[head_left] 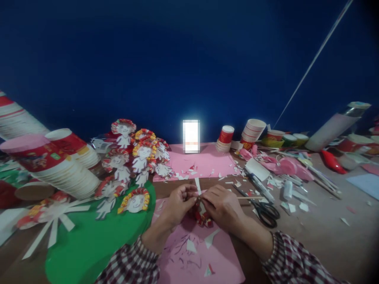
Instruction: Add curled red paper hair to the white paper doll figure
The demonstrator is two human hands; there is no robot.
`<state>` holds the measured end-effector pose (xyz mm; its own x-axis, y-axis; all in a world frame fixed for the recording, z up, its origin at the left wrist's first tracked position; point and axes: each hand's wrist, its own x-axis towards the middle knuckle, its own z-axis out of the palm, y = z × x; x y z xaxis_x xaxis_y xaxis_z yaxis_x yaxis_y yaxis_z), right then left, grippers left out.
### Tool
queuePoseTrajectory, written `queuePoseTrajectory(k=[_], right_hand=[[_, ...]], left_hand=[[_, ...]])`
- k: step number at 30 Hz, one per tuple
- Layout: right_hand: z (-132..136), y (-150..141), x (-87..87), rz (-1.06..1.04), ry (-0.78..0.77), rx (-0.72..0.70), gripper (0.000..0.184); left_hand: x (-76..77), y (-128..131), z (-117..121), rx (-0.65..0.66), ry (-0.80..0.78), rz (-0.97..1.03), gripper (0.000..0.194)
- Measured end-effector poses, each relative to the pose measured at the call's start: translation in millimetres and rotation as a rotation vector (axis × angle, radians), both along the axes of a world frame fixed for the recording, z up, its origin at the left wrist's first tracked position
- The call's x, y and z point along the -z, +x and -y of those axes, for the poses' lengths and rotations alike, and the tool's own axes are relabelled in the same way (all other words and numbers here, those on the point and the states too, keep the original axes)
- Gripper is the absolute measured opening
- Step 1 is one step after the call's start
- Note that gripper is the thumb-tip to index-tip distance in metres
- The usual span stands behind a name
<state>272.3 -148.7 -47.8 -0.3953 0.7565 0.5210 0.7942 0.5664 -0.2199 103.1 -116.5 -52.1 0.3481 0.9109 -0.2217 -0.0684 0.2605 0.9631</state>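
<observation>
My left hand (182,203) and my right hand (223,205) meet over a pink sheet (213,256), fingers closed on a small paper-cup cutout (204,221) with red-and-white curled strips. One straight white paper strip (197,184) points away from me between the hands. From behind my right hand a thin wooden stick (248,197) juts out to the right; its other end is hidden by the fingers. Black-handled scissors (266,213) lie right of that hand. Left of my left hand, a finished-looking curled paper head (136,201) with a drawn face rests on green card (103,240).
Several paper dolls (143,152) with curled hair stand at the left back. Stacked paper cups (68,177) lean at far left, with more cups (254,130) at the back right. A cut-open cup (56,217) with splayed strips, a marker (262,189) and paper scraps surround the work.
</observation>
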Motion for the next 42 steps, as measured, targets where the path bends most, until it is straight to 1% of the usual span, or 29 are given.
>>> queuePoseTrajectory(k=[11,17,22,28,36,42], right_hand=[[-1.8,1.0,1.9,-0.037,0.004,-0.018,0.012],[-2.0,1.4,3.5,-0.043,-0.014,-0.022,0.012],[-1.8,1.9,2.8,-0.041,-0.029,-0.022,0.011],[-1.8,1.7,1.7,-0.04,0.004,-0.019,0.012],[-1.2,1.4,0.1,-0.045,-0.02,-0.019,0.013],[-1.7,1.6,2.2,-0.042,-0.027,-0.02,0.013]], left_hand=[[-0.9,-0.1,1.0,-0.012,-0.019,0.004,0.034],[2.0,-0.6,-0.1,-0.007,-0.004,0.008,0.032],[2.5,-0.7,-1.2,-0.004,0.0,0.002,0.033],[1.9,-0.7,-0.2,-0.008,0.002,-0.013,0.034],[5.2,-1.3,-1.2,0.003,0.018,-0.019,0.033],[5.7,-1.1,-0.9,0.002,0.021,-0.025,0.031]])
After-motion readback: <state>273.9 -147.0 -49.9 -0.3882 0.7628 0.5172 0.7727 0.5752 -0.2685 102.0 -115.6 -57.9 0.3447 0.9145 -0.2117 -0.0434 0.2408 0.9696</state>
